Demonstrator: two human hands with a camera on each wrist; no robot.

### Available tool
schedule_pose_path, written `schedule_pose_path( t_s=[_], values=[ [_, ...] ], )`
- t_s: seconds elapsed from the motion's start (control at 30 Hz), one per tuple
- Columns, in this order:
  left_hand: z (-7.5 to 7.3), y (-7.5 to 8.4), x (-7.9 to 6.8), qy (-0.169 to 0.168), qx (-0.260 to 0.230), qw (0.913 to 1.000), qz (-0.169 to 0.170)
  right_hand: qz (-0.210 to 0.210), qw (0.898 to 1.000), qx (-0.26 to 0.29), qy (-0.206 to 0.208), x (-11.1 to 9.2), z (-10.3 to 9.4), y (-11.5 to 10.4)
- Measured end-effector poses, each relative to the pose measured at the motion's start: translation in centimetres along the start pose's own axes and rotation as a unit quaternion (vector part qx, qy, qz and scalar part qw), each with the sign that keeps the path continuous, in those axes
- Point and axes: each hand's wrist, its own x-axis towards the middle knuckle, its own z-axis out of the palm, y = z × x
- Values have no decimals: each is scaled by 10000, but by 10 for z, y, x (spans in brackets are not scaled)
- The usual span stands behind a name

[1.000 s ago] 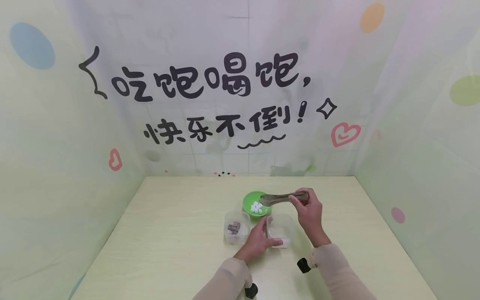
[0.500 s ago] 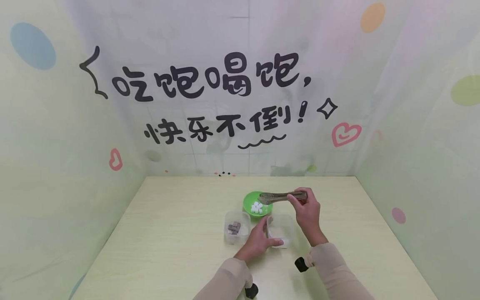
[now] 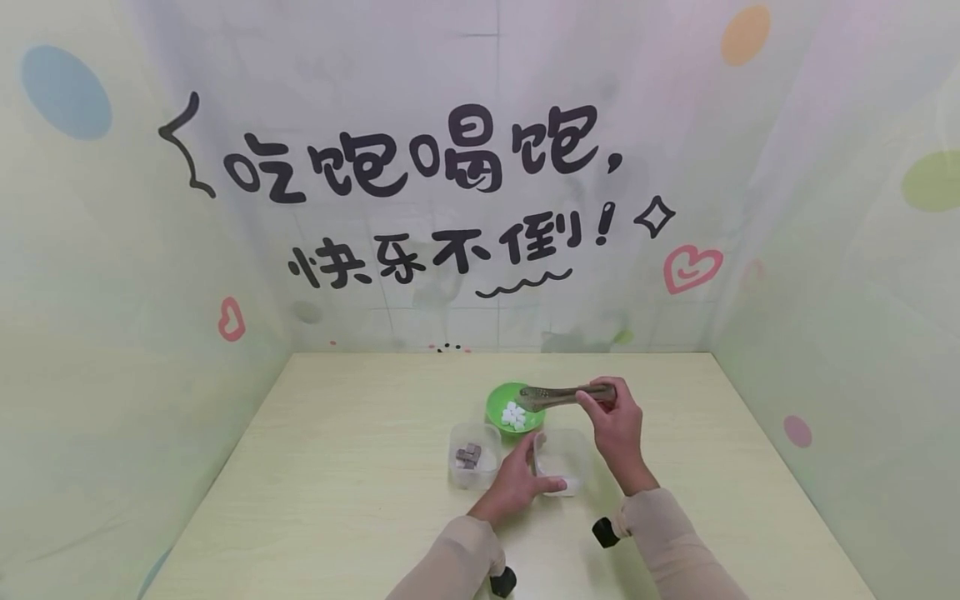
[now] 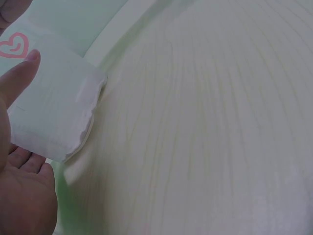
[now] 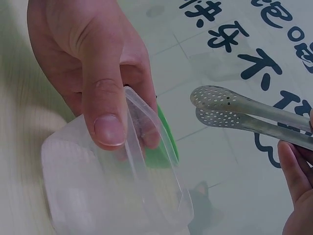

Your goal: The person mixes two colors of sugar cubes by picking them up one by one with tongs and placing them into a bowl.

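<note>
My left hand grips a clear plastic container by its near-left side, thumb across the front wall. A whitish patch shows at its bottom front. My right hand holds metal tongs level above a green bowl. Several small white cubes lie in that bowl. In the right wrist view the perforated tips of the tongs stand slightly apart, with nothing seen between them. The left wrist view shows my left thumb against the container's side.
A second clear container with several grey-brown cubes stands just left of my left hand. All of it sits on a pale wood-grain table. Printed walls close in the back and both sides.
My right hand and the tongs have shifted slightly left over the bowl, then a touch back right. My left hand and the containers have stayed in place.
</note>
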Motion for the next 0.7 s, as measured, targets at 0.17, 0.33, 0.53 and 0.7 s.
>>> schedule_pose_path(
  t_s=[0.17,0.33,0.53,0.7],
  values=[
    [0,2,-1,-36,-16,10000,-71,-36,10000,-21,-4,-2,-4,1],
    [0,2,-1,-5,29,10000,-4,23,9999,-164,-6,-4,-9,1],
    [0,3,-1,20,26,9999,96,280,9995,-118,-88,-7,-16,-8],
    [0,1,-1,44,53,9998,180,141,9995,-165,-250,-12,-23,-33]
  ],
)
